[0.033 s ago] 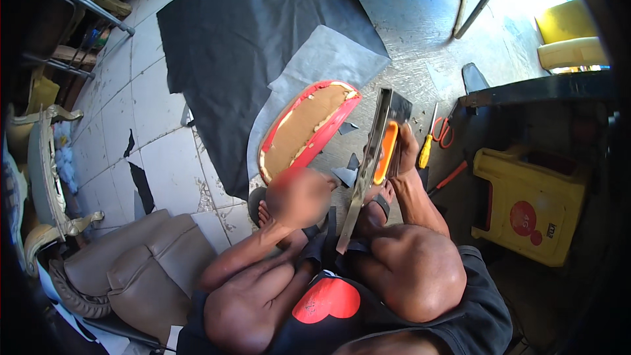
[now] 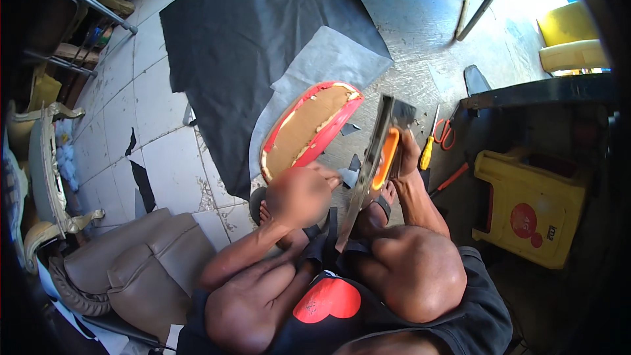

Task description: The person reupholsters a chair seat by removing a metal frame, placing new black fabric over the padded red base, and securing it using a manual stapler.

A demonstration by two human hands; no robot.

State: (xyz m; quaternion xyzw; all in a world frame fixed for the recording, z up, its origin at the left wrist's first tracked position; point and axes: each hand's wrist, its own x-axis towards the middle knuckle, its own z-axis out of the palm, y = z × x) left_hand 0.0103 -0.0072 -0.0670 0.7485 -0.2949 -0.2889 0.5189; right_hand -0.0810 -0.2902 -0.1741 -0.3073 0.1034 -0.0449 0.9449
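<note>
My right hand (image 2: 409, 154) is closed on a long metal tool (image 2: 365, 197) with an orange handle (image 2: 388, 158), tilted upright between my knees. My left hand (image 2: 297, 198) is largely blurred, just below a red-edged, half-oval padded piece (image 2: 309, 125) with a brown backing; its grip is unclear. The piece lies over pale grey fabric (image 2: 328, 52) and a large black sheet (image 2: 223, 39). Right of the tool lie a yellow-handled screwdriver (image 2: 427, 151), orange scissors (image 2: 445, 135) and a red-handled tool (image 2: 453, 177).
A yellow plastic crate or stool (image 2: 552, 197) sits at the right beneath a dark ledge (image 2: 539, 89). Brown upholstered pieces (image 2: 144, 276) lie lower left, beside a carved chair frame (image 2: 49, 158). Metal legs (image 2: 480, 6) and yellow cushions (image 2: 559, 23) are at the upper right.
The metal tool and my right hand have shifted slightly down and right. My left hand's fingertips have moved slightly. The floor items appear shifted a little with the camera.
</note>
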